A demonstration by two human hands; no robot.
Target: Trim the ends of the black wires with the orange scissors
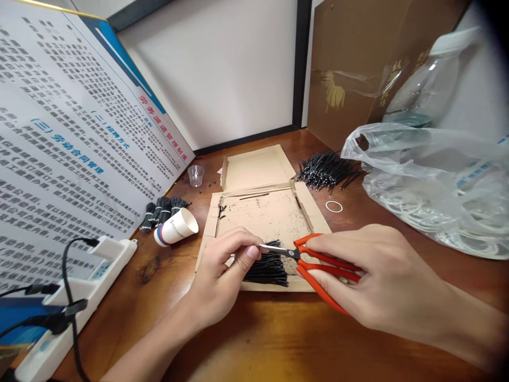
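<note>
My left hand (222, 278) pinches a bundle of thin black wire pieces (268, 268) over the near edge of a flat cardboard tray (274, 212). In my right hand (376, 281) are orange-handled scissors (318, 265), fingers wrapped round the handles. The short metal blades point left and meet the bundle's top, right by my left fingertips. Black specks of trimmings lie scattered on the tray.
A loose pile of black wire pieces (326, 170) and a rubber band (334, 206) lie behind the tray. A plastic bag (433, 180) of bands sits right. Left: tipped paper cup (177, 228), tied black bundles (163, 209), small clear cup (195, 175), power strip (75, 297), leaning printed board (71, 132).
</note>
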